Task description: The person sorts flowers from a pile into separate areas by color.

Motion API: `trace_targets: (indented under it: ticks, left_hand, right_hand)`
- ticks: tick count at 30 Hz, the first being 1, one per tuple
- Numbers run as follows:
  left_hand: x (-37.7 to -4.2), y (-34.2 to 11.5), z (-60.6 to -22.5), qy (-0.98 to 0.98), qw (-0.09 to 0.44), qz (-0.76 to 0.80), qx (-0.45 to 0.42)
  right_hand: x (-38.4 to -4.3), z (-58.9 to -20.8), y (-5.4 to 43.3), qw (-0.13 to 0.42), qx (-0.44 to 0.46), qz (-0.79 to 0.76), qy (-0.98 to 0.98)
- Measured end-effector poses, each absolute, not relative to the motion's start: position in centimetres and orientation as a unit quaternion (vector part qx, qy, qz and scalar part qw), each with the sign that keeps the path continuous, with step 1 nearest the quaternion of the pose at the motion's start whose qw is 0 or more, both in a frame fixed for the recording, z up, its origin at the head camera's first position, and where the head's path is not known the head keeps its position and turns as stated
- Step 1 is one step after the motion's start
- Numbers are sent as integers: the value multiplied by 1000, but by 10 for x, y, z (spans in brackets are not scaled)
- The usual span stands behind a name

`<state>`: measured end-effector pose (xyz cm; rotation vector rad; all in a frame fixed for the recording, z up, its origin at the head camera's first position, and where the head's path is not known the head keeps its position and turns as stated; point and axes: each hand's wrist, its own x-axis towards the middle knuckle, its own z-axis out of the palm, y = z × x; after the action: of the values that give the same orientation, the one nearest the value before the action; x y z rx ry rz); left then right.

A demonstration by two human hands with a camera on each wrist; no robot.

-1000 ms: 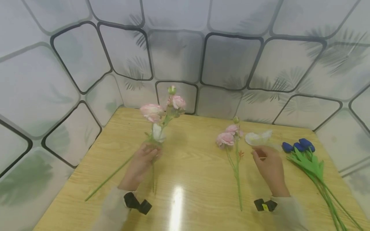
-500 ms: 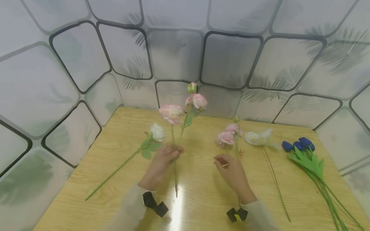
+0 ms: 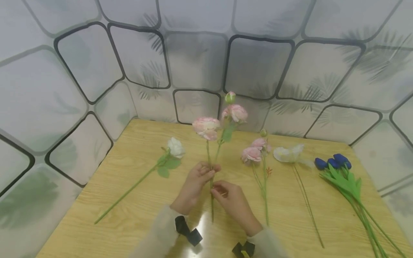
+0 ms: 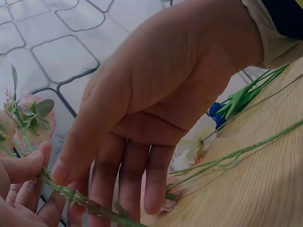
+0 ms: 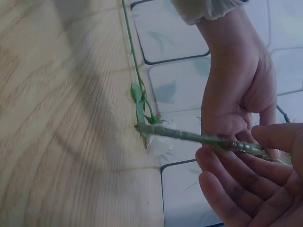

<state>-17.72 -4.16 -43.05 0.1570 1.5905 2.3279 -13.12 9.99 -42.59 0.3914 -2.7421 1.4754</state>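
My left hand (image 3: 193, 182) holds a branched pink artificial flower (image 3: 206, 128) upright in the middle of the table, gripping its stem just below the fork. The flower carries two ruffled pale-pink blooms, a bud and a green leaf. Lower on that stem, the thumb and forefinger of my right hand (image 3: 233, 200) pinch it, close under the left fingers. In the left wrist view, the right hand (image 4: 156, 85) fills the centre with its thumb against the stem (image 4: 90, 204). The right wrist view shows the stem's cut end (image 5: 139, 127) pointing away from both hands.
Left of the hands, a white rose (image 3: 175, 147) lies on the wooden table (image 3: 106, 172). To the right lie a second pink flower (image 3: 251, 154), a white flower (image 3: 284, 154) and a bunch of blue tulips (image 3: 342, 161). A patterned wall (image 3: 258, 68) stands behind.
My left hand has carried the pink flower rightward, away from over the white rose. My right hand has come left from beside the white flower and now touches the held stem.
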Motion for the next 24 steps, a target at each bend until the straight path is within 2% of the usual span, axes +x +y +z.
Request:
trace_targets:
  ticks: [8,17,24]
  left_hand:
    - [-176,-38,-428,544,156,821,78]
    - [-176,-37,-426,594,153,786,75]
    - [-175,-54,-426,670,158,712,138]
  right_hand:
    - [-131,-425,97,-9,122,502,-856]
    - [-129,-426,98,21,122,497,-859]
    - [-130,-424,104,48,109,461,-879]
